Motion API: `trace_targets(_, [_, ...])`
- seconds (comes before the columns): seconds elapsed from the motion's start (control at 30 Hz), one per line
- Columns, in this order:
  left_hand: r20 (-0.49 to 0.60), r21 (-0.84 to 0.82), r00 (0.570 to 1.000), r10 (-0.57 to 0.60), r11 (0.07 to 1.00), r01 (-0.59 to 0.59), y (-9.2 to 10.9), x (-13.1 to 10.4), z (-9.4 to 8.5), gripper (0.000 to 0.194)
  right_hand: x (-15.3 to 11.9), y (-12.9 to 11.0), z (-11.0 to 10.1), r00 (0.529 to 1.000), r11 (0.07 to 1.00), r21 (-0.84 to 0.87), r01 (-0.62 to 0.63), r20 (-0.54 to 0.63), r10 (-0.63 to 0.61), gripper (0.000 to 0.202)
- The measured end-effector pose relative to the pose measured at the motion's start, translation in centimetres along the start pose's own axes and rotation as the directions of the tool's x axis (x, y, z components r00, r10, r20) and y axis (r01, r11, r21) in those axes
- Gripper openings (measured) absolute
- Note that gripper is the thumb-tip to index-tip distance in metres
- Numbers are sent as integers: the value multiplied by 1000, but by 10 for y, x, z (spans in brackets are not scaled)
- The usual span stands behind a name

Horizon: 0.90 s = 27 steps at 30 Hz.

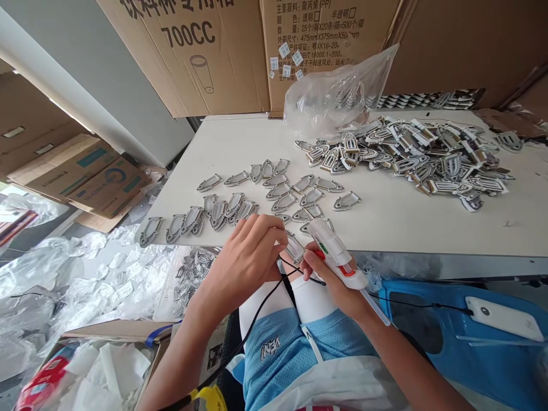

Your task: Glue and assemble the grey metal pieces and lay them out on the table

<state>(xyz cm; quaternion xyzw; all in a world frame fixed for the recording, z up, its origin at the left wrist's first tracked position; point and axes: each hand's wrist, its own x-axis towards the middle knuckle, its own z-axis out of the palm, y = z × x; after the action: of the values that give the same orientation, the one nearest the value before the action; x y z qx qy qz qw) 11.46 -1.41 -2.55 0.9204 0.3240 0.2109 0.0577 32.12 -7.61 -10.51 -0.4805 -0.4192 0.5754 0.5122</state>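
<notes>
"How were the fingers?"

"The left hand's (248, 257) were curled at a grey frame's (294, 246) edge, their grip hidden; the right hand (340, 282) was closed around a glue gun (331, 248)."

"Anything in the way?"

"A black cable (262, 305) looped below the frame. Beyond, loose frames (285, 201) dotted the white table (257, 134), with a heap (422, 154), plastic bag (325, 97) and cartons (231, 74) behind."

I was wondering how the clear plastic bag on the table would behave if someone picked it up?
The clear plastic bag looks thin and crinkled, so it would probably be floppy and light for its size. Its see-through film may also drag on the heaped frame-shaped parts right beside it.
</notes>
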Motion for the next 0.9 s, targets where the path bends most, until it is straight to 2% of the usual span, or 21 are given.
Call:
trace_targets(0.27, [-2,-274,998,-62,960,59,-1,-1,-6,11,1,1,0,1000,1000,-26,8,-6,-8,27])
trace_targets(0.4, [64,-486,987,-145,859,158,-1,-2,-5,10,0,1,-1,1000,999,-34,24,6,-24,28])
trace_targets(0.53, [100,-567,962,-253,780,264,-2,-5,-3,11,1,1,-1,1000,1000,-23,10,-5,-10,30])
trace_targets(0.6, [66,-542,953,-297,791,284,-3,-7,-4,10,1,0,-1,1000,999,-33,12,-3,-12,30])
trace_targets(0.7, [10,-413,945,-327,859,302,-3,-8,-9,8,2,-2,-1,1000,998,-60,22,-8,-23,30])
trace_targets(0.8, [-29,-242,958,-286,932,271,-2,-10,-13,10,2,-3,-2,999,997,-72,33,-4,-34,30])
trace_targets(0.9, [-51,-75,977,-207,976,203,-2,-12,-12,21,2,-1,-1,999,997,-73,33,3,-33,31])
